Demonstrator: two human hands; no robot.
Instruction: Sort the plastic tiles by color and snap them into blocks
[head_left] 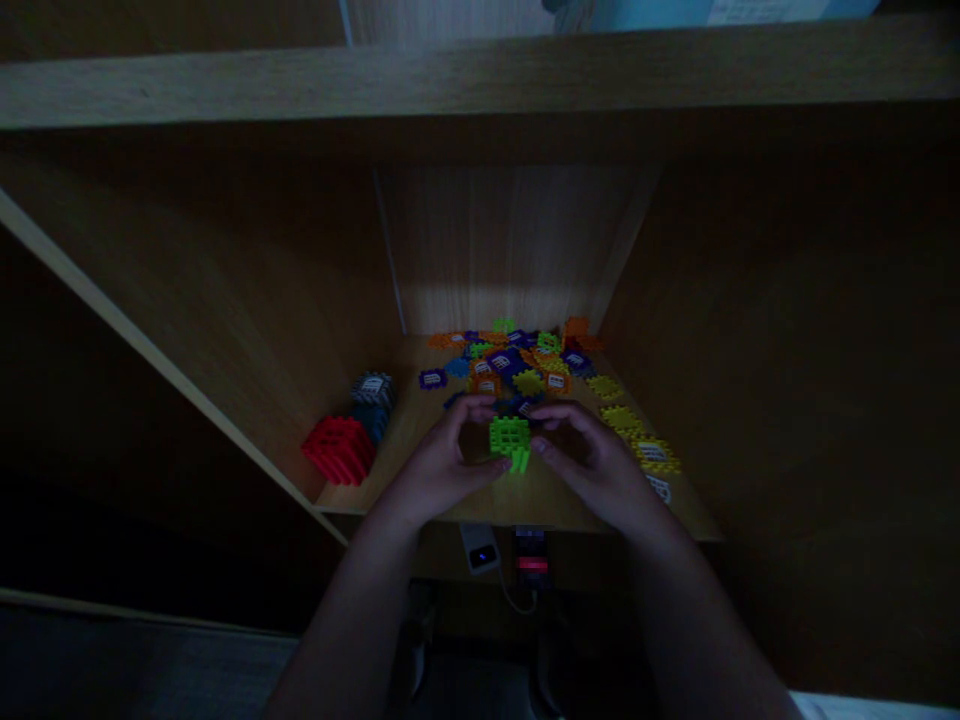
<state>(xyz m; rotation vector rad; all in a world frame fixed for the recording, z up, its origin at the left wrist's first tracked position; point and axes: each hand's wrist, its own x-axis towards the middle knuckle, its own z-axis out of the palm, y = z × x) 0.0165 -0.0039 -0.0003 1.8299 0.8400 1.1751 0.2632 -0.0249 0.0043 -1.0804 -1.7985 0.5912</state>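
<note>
The green block (510,436) hides its far side; a light-blue object (652,13) is cropped at top.

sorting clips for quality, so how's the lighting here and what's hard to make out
Head view: dim overall, the right side wall very dark, the back panel paler; the green block reads clearly, but fine detail on the piled pieces is soft.

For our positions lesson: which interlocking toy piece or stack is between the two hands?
The bright green lattice block, between the left hand and right hand; the red stack and yellow pieces rest on the shelf.
</note>
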